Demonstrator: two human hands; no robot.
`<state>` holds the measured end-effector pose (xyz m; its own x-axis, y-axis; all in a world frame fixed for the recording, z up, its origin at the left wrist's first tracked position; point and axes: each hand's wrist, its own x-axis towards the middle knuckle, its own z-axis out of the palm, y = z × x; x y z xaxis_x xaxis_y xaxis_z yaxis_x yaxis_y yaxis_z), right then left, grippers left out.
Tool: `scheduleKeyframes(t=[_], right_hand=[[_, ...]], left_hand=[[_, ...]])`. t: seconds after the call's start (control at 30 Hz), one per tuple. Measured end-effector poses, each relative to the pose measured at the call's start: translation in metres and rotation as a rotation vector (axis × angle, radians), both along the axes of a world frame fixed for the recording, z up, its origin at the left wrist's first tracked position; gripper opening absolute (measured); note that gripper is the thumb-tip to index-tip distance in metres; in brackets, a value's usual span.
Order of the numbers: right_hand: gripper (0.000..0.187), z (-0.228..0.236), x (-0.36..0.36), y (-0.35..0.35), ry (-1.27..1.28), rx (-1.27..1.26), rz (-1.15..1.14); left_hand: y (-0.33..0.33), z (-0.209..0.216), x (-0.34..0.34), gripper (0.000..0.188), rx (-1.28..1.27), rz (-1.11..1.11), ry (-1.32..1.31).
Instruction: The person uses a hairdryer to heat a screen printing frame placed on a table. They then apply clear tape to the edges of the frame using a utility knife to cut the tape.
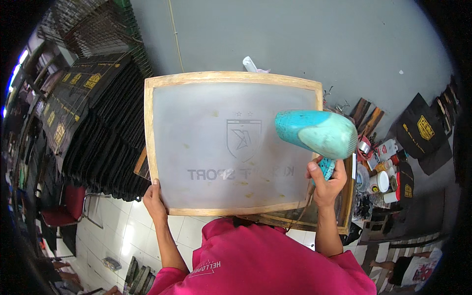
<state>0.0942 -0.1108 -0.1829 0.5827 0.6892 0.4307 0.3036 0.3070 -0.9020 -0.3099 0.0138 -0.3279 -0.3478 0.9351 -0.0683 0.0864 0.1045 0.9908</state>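
Note:
A wood-framed printing screen [196, 128] stands before me, its pale mesh bearing a shield design and mirrored lettering. My left hand [155, 200] grips the frame at its lower left side, thumb on the front face. In my right hand [328, 186] is a turquoise hair dryer [314, 132], held by its handle over the right part of the screen. The nozzle faces left across the mesh, apart from it as far as I can tell. A cord hangs down from the handle, and part of the shield's right side and the lettering is faint.
Stacks of black printed fabric pieces [113, 123] rise on the left, near a red chair [66, 209]. Behind the screen is a grey wall [319, 34]. Tubs and bottles [381, 181] crowd the right side. Another wooden frame [346, 216] lies beneath. Another person [413, 268] is at the lower right.

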Motion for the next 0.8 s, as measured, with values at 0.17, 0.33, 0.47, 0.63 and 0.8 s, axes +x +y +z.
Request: scheduleKeyframes(t=[0.17, 0.33, 0.47, 0.63, 0.8], right_hand=[[0.029, 0.008, -0.007, 0.009, -0.204, -0.103, -0.037], [0.027, 0.007, -0.011, 0.011, -0.173, -0.002, 0.016], [0.028, 0.012, -0.012, 0.013, -0.103, -0.025, 0.078], [0.033, 0.005, -0.017, 0.014, -0.145, 0.001, 0.030], [0.040, 0.016, -0.024, 0.011, -0.140, -0.013, 0.121]], left_hand=[[-0.018, -0.008, -0.003, 0.054, 0.017, 0.031, 0.002], [-0.033, 0.001, -0.003, 0.056, 0.019, 0.028, 0.028], [-0.045, -0.002, -0.008, 0.059, 0.005, 0.008, 0.044], [-0.055, 0.007, -0.006, 0.058, 0.034, 0.024, -0.013], [-0.060, 0.011, -0.004, 0.057, 0.047, 0.018, -0.019]])
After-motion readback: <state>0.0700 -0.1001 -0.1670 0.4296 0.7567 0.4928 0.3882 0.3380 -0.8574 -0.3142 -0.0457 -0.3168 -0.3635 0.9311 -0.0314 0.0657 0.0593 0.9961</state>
